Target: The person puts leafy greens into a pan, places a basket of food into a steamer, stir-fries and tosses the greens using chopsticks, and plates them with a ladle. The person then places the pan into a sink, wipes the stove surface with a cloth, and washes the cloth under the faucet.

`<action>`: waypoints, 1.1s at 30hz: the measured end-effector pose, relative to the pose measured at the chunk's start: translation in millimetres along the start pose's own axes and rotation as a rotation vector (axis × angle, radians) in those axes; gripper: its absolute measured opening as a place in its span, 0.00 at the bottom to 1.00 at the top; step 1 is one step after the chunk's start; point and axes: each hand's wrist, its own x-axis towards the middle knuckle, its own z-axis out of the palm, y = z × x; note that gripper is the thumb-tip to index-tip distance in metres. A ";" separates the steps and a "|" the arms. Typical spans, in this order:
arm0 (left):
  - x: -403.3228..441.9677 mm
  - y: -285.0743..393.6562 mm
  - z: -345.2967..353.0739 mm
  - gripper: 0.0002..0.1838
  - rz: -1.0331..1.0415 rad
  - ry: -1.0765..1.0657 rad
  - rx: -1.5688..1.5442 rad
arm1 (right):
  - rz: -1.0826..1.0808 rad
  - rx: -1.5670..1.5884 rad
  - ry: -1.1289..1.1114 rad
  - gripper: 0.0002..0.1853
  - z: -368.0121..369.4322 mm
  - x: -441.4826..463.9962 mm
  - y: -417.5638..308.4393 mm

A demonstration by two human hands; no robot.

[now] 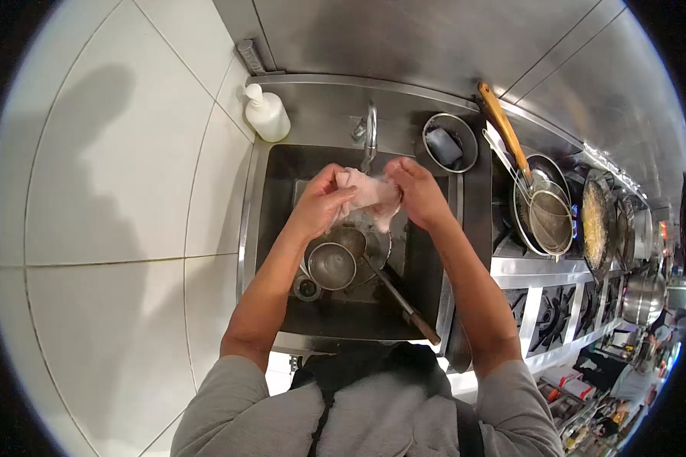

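Observation:
My left hand (pixel 325 202) and my right hand (pixel 419 192) are closed on a limp, pale pink cloth (pixel 367 190), stretched between them over the sink (pixel 282 311). Loose folds of it hang down below both hands. Just behind it stands the metal tap (pixel 371 133), its spout end close to the cloth. Below my hands, a round metal strainer (pixel 331 266) rests in the sink. A long-handled utensil (pixel 398 295) lies slantwise beside it, its dark handle tip near the front right rim. My fingers hide part of the cloth.
A white pump bottle (pixel 267 114) stands behind the sink at left. At the back right is a metal pot (pixel 450 142) with a grey object inside. Further right, a wooden-handled sieve (pixel 550 221) rests over a pan, beside a wok (pixel 596 221) with yellowish contents near a blue flame. Tiled wall (pixel 114 175) borders the left.

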 end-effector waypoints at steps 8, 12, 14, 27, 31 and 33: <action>1.7 53.8 -18.0 0.21 0.090 0.050 0.752 | -0.292 -1.152 -0.045 0.14 -21.2 8.8 -15.5; -3.2 58.1 6.8 0.15 -0.035 -0.031 0.866 | -0.408 -1.112 0.113 0.16 -11.4 5.8 -38.8; -4.9 68.2 17.2 0.11 0.035 0.019 1.029 | -0.391 -1.119 0.166 0.15 -20.3 13.7 -30.9; -38.5 99.0 -31.3 0.13 0.540 0.267 1.063 | -0.077 -1.004 0.155 0.10 -82.1 -0.6 -13.4; -0.3 33.0 -43.0 0.15 0.144 0.380 -0.232 | -0.024 -0.235 0.255 0.16 -76.5 38.1 32.0; 33.9 -25.1 -51.3 0.17 -0.076 0.405 -0.583 | -0.026 -0.445 0.253 0.17 -20.2 56.5 48.6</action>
